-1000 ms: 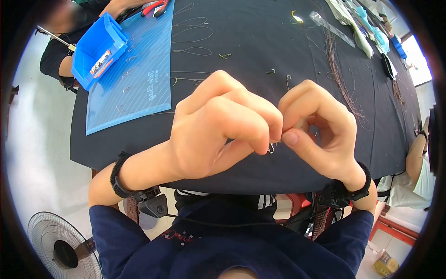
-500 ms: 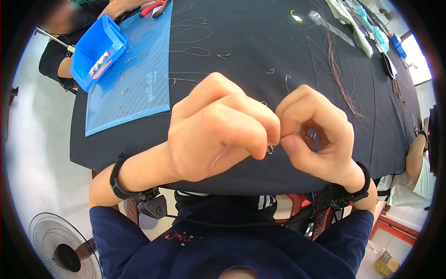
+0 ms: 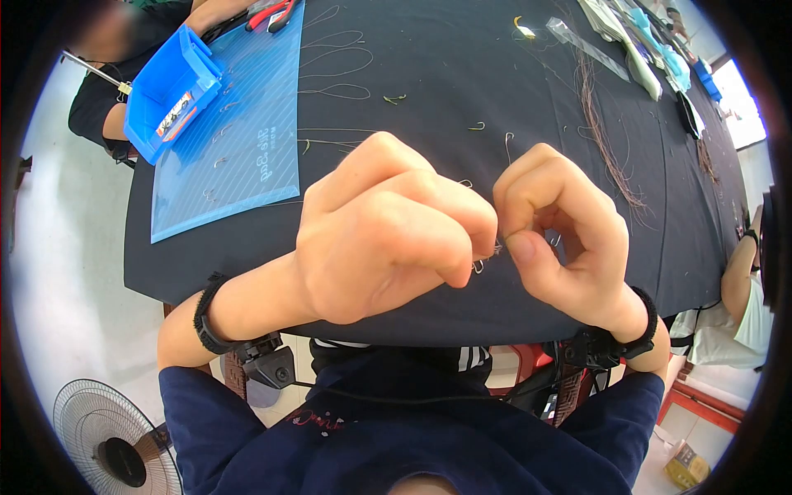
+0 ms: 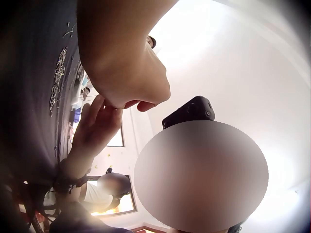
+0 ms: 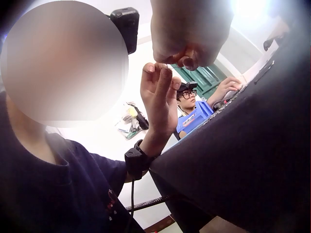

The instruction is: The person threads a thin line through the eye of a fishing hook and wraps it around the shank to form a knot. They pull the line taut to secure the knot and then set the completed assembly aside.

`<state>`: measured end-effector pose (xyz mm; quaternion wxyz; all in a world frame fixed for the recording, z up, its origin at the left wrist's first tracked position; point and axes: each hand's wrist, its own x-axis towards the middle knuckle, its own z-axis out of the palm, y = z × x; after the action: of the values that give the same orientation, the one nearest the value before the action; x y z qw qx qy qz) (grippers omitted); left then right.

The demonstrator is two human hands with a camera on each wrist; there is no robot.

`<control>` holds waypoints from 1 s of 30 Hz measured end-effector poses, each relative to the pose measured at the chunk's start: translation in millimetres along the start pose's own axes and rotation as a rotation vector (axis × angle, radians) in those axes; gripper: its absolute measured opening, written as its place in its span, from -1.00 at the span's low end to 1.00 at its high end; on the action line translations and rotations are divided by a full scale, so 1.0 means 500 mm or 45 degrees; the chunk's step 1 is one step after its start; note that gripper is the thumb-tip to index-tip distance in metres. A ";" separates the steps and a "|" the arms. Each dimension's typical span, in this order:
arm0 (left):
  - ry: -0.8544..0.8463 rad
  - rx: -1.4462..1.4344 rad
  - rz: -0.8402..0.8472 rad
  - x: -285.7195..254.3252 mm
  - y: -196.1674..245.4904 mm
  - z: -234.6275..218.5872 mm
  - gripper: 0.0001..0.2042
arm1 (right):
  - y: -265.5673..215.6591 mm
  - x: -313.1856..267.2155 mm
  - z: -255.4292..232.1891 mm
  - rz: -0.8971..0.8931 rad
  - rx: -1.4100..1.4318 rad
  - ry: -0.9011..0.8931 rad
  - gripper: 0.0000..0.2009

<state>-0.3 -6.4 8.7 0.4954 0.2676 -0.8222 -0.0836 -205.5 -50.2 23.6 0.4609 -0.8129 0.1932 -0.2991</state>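
Above the near side of the black table, both hands work close together in the head view. My left hand (image 3: 396, 231) has its fingers curled and pinches a small metal fishing hook (image 3: 478, 266), whose bend peeks out below the fingertips. Most of that hook is hidden by the fingers. My right hand (image 3: 565, 235) brings thumb and forefinger together in a ring just right of it, pinching a fine fishing line that barely shows. A short frayed tuft (image 3: 497, 247) pokes out at the left fingertips. In the right wrist view the left fingertips (image 5: 166, 69) meet just below the right hand.
Fishing hooks (image 3: 477, 126) lie scattered on the black tablecloth (image 3: 429, 74). At left, a blue bin (image 3: 169, 91) and red-handled pliers (image 3: 266, 16) rest on a blue sheet (image 3: 227, 190), with looped lines (image 3: 346, 62) beside it. Brown line (image 3: 590, 107) trails at right; another person sits far left.
The right fingertips have parted slightly from the left ones, to the right, uncovering the frayed tuft. The left hand has barely moved.
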 end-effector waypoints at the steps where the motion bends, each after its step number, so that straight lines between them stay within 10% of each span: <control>1: -0.003 -0.002 0.002 0.000 0.000 -0.002 -0.57 | 0.000 0.000 -0.002 0.007 -0.022 -0.003 -0.93; 30: 0.018 -0.057 0.016 0.002 -0.003 -0.001 -0.56 | 0.003 0.001 -0.004 -0.115 -0.093 0.038 -0.91</control>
<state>0.6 -8.1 9.2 0.5076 0.2521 -0.8182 -0.0969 -206.5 -52.4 23.3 0.4139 -0.8326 0.1740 -0.3244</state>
